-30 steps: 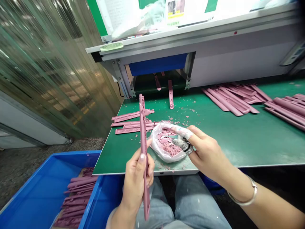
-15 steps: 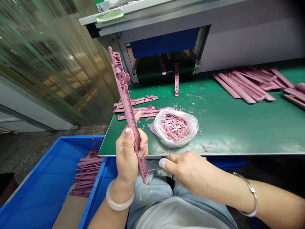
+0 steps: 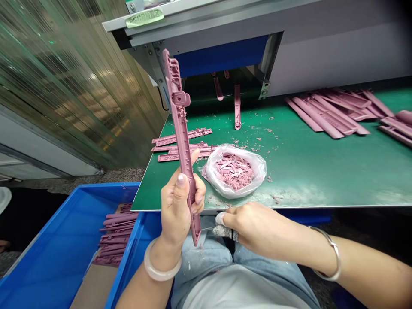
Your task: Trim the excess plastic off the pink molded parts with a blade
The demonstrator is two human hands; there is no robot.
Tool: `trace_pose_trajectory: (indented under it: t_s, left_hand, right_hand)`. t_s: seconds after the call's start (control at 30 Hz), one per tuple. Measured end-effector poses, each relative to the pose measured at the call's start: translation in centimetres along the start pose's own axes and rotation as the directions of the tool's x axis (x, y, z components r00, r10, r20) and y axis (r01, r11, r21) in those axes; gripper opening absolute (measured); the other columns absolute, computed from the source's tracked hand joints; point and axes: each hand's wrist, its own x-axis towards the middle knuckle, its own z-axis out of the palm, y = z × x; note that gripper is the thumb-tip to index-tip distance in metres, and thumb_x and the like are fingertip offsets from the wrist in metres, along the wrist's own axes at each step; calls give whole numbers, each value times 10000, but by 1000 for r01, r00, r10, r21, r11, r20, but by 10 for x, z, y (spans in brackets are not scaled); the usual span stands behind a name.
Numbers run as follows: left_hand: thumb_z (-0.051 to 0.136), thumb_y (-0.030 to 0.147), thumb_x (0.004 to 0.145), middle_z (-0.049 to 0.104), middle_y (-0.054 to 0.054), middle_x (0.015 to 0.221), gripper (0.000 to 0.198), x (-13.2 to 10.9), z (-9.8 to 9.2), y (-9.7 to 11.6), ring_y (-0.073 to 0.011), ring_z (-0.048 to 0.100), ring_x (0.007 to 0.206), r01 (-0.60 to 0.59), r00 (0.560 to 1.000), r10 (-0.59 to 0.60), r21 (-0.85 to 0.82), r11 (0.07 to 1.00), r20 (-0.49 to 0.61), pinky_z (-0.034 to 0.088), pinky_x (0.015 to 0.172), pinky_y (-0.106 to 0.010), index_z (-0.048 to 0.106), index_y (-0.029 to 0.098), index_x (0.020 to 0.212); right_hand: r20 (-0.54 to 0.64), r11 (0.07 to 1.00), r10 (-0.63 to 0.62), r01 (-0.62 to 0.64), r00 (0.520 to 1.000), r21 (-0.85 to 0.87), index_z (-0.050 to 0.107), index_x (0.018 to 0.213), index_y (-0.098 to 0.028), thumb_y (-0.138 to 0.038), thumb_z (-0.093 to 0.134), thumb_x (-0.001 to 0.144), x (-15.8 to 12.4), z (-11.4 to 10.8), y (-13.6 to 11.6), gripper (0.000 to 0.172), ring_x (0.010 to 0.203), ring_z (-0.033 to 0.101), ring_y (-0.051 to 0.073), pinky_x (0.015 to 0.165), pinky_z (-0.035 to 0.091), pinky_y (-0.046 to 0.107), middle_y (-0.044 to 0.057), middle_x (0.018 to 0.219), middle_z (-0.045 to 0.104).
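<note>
Over the lap, left hand gripping ribbed pink plastic strip — right hand pinching a blade

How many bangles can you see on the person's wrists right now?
2: a pale translucent bangle on the left hand's wrist, and a thin metal bangle on the right hand's wrist. More could be hidden beyond the frame.

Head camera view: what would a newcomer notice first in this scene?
A long pink plastic moulded part stands out first, held upright in the left hand above a green-topped bench. Beside it on the bench sits a clear plastic bag of pink offcuts, and a blue crate of pink parts lies at lower left.
</note>
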Motion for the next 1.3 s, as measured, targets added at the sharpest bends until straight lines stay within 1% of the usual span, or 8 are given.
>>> trace_pose_trajectory:
  t_s: [0.13, 0.23, 0.4, 0.5, 0.73, 0.97, 1.17, 1.3]
  left_hand:
    - [457, 495, 920, 418, 55, 544, 471, 1, -1, 0, -59, 271, 373, 24, 1000, -24, -20, 1000, 0, 261, 341, -168, 549, 221, 1291]
    - [477, 495, 912, 429, 56, 543, 465, 1, -3, -1, -50, 258, 370, 11, 1000, -11, -24, 1000, -18, 261, 339, -159, 560, 224, 1281]
    - [424, 462, 946, 432, 53, 555, 461, 0, -3, -5, -48, 270, 382, 2, 1000, -2, 1, 1000, -11, 257, 341, -158, 527, 212, 1321]
    - [423, 454, 951, 431, 55, 559, 455, 0, -1, -6, -48, 281, 384, -25, 999, 26, 17, 1000, -43, 263, 346, -162, 522, 218, 1327]
    - [468, 479, 924, 432, 44, 556, 444, -1, 6, 1, -65, 316, 394, -121, 988, 130, 104, 987, -79, 282, 358, -196, 585, 209, 1256]
    - [485, 483, 914, 442, 38, 554, 435, -1, 7, 4, -75, 328, 392, -144, 986, 155, 149, 978, -68, 273, 356, -204, 605, 219, 1238]
    - [447, 454, 941, 409, 50, 575, 394, 7, 6, 2, -66, 318, 399, -145, 978, 160, 119, 982, -130, 276, 365, -193, 588, 238, 1240]
    - [426, 460, 947, 382, 59, 570, 416, 11, 4, 5, -54, 285, 381, -133, 969, 145, 71, 989, -199, 251, 348, -179, 570, 232, 1262]
  right_hand:
    - [35, 960, -67, 55, 997, 274, 494, 721, -191, -25, 458, 827, -2, -4, 9, 200, 549, 454, 102, 532, 278, 219, -34, 626, 532]
    - [-47, 940, 8, 8, 999, 340, 521, 793, -186, -17, 416, 855, -5, -3, 12, 208, 639, 514, 120, 597, 356, 216, -4, 736, 573]
    - [-183, 983, 135, -109, 974, 144, 555, 979, -170, 54, 431, 714, -10, 1, 10, 369, 756, 537, 167, 637, 377, 253, 54, 916, 550]
    - [-162, 987, 157, -151, 974, 50, 563, 928, -177, 41, 468, 681, -11, 5, 5, 343, 702, 519, 155, 584, 320, 250, 30, 865, 535]
    - [-104, 987, 159, -160, 982, -1, 561, 826, -180, -26, 503, 706, -8, 12, -5, 204, 675, 513, 153, 518, 198, 279, 34, 857, 544]
    - [-94, 978, 206, -207, 974, 7, 567, 800, -189, -8, 473, 699, -2, 8, -8, 227, 653, 497, 160, 508, 198, 277, 29, 819, 544]
    - [-253, 977, 201, -213, 946, -21, 592, 825, -171, 50, 453, 674, -1, 17, -13, 301, 684, 520, 187, 566, 349, 281, 46, 802, 571]
    - [-500, 991, 89, -125, 861, -39, 598, 1067, -135, 57, 396, 749, -6, 29, -8, 423, 755, 547, 205, 635, 448, 309, 86, 881, 608]
